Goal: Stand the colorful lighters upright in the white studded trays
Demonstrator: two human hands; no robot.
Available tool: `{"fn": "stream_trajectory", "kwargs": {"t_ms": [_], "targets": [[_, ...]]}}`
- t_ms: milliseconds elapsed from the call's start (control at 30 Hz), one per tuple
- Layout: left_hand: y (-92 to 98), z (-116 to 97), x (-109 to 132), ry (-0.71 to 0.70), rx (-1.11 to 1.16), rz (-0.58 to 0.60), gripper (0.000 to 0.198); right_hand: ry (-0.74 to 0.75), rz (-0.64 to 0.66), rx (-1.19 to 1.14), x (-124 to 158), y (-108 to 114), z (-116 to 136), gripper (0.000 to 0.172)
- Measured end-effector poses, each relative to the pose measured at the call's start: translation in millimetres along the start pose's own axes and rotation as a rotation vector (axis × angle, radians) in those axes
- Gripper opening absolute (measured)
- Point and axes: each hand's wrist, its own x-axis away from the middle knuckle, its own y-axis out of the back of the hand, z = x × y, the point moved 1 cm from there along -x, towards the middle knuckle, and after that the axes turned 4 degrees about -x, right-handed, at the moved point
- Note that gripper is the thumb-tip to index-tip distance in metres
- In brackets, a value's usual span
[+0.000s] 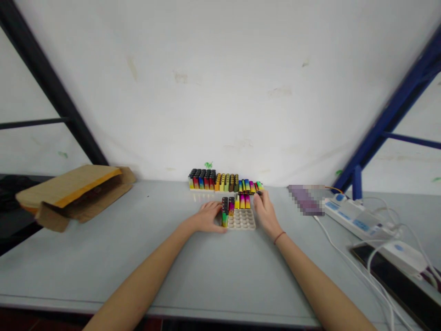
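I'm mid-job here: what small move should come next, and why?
Probably bring a slim, multicoloured lighter from beside the right hand to the off-white, round-socketed tray: several sockets show bare, and the left hand is at the tray's left side.

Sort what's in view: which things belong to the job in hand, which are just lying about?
In the job:
white tray, partly filled
lighters, standing and lying
left hand, at the tray's left side
right hand, by the lighters

Apparently just lying about:
cardboard box
power strip
dark flat device
pixelated purplish item
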Motion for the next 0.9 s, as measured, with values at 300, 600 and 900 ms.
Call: {"fn": "stream_trajectory", "kwargs": {"t_ms": [300,600,900], "targets": [[1.1,-1.5,0.5,-0.014,0.021,-0.005,0.083,0.188,0.209,-0.084,8.5,-10.4,27.4,0.030],[1.1,-2.3,0.6,-0.020,0.022,0.002,0.085,0.245,0.320,0.035,18.6,-17.4,28.8,0.026],[-4.5,2.8,-0.9,-0.035,0.009,-0.020,0.086,0.466,0.271,0.197,21.7,-21.5,28.1,0.028]]}}
